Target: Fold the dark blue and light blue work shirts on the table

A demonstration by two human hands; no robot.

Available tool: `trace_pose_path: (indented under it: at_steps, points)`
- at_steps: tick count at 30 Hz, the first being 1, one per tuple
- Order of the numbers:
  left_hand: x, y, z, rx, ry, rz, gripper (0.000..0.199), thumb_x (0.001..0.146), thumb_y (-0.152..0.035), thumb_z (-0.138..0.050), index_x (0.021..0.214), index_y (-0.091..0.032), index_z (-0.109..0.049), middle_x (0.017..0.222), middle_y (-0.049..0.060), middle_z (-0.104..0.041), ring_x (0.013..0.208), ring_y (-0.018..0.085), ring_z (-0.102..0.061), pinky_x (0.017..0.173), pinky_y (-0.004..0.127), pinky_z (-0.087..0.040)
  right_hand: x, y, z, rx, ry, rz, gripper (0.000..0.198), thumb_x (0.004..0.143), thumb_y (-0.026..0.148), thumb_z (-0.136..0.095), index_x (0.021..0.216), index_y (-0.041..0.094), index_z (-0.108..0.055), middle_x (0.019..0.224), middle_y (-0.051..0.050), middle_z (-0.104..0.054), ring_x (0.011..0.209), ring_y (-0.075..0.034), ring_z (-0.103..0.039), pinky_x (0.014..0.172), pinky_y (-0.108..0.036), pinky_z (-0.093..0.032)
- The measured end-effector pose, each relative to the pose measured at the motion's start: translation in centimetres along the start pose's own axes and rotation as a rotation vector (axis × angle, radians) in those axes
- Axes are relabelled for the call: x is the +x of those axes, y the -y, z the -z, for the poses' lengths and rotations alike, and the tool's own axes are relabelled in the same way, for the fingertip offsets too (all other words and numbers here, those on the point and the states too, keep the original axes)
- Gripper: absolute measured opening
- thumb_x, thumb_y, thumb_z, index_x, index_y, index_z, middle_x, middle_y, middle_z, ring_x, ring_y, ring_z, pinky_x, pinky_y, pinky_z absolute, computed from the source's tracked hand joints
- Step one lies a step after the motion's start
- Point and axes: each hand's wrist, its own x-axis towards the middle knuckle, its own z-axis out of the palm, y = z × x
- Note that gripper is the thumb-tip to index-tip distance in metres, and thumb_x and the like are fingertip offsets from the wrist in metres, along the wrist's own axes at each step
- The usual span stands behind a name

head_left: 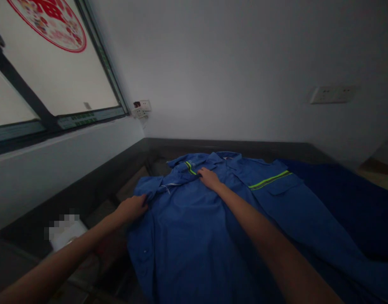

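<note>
A blue work jacket [194, 223] with yellow-green reflective stripes is spread out in front of me, its collar at the far side. My left hand [133, 207] is closed on the jacket's left edge, fingers curled round the cloth. Farther in, my right hand [209, 177] pinches a fold of the same jacket beside the left chest stripe. A white thread or strip shows on the cloth between the two hands. Buttons run down the near left edge.
Dark blue cloth [336, 198] lies to the right, partly under the jacket. A white object [69, 232], partly blurred out, sits at the lower left. Wall sockets [333, 94] are on the back wall, and a window [54, 76] with a red round sticker is at left.
</note>
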Motion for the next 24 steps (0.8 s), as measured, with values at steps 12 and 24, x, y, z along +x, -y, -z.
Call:
trace_pose_path:
  at_steps: [12,24]
  points:
    - [-12.5,-2.1,5.9,-0.412,-0.29,-0.572,0.032,0.093,-0.032,-0.035,0.119,-0.025,-0.053,0.114,0.004,-0.067,0.094,0.019,-0.067,0.082,0.028,-0.052,0.4,-5.8,1.7,0.275,-0.253,-0.074,0.029,0.074,0.003,-0.05,0.091,0.016,-0.07,0.1,-0.007,-0.07,0.098,-0.019,-0.061,0.091,-0.029,-0.044]
    - [-15.7,-8.2,1.8,-0.44,-0.036,-1.058,0.045,0.086,-0.031,-0.058,0.128,-0.023,-0.047,0.142,0.009,-0.046,0.129,0.024,-0.045,0.106,0.041,-0.04,-2.5,-11.1,2.1,0.381,-0.341,-0.163,0.044,0.064,-0.001,-0.04,0.089,0.016,-0.071,0.108,-0.007,-0.068,0.109,-0.02,-0.057,0.099,-0.036,-0.041]
